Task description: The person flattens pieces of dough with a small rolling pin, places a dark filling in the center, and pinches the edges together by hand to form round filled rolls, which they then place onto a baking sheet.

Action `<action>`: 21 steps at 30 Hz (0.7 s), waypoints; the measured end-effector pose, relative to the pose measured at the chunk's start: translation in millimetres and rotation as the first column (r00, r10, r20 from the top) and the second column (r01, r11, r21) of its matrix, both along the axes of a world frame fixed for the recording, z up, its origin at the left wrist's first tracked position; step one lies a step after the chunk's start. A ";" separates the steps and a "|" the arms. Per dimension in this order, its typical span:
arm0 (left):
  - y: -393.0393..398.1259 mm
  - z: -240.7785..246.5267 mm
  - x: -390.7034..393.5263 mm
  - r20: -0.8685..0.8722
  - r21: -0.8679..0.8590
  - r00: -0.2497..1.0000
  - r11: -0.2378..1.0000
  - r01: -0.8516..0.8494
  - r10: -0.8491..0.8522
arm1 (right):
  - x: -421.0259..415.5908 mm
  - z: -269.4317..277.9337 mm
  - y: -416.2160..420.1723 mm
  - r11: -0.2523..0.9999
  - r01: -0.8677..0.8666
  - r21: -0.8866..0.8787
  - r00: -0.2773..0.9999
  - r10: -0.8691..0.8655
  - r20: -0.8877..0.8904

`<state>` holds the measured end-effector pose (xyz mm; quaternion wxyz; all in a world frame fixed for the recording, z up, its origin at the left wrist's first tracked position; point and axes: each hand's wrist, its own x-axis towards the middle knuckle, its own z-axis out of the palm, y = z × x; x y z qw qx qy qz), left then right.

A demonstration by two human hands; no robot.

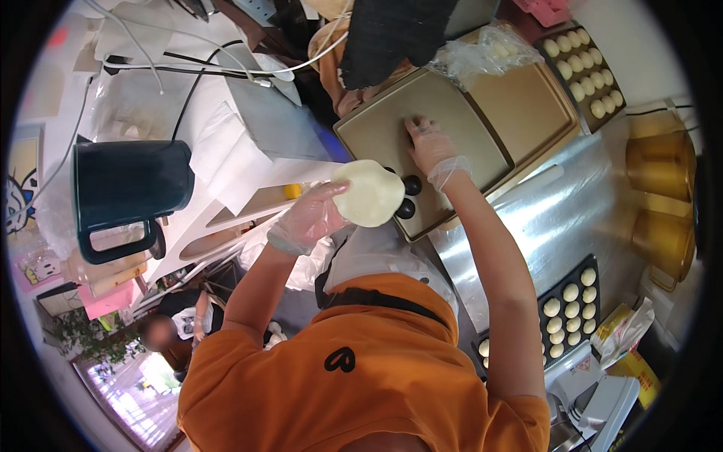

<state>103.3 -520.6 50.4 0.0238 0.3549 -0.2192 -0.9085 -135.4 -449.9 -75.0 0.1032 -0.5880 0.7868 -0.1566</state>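
Note:
My left hand, in a clear plastic glove, grips a flat, pale round of dough by its edge. Two dark balls lie close beside the dough on a gold-brown baking tray, and part of another dark one shows behind the dough's rim. Over the same tray, my gloved right hand reaches with bent fingers pointing down. A dark patch shows around its fingertips; whether they hold anything is not clear.
Plastic film covers pale pieces on a second tray. Dough balls fill a tray at the far right and a dark mould on the steel table. A dark green jug stands left. Another person is lower left.

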 end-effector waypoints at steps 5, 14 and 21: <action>-13.0 5.0 -2.0 -0.057 -0.043 0.994 0.995 -0.094 0.092 | -10.1 -8.2 5.1 0.989 0.120 -0.090 0.961 -0.092 0.262; 24.7 49.4 -80.7 -0.003 -0.453 0.999 0.891 0.033 -0.039 | 32.8 144.9 90.8 0.749 0.634 -0.191 0.398 -0.104 0.912; 77.2 86.6 -120.9 0.075 -0.947 0.886 -0.312 -0.081 -0.457 | 40.0 201.6 124.9 0.557 0.819 -0.140 0.154 0.022 0.988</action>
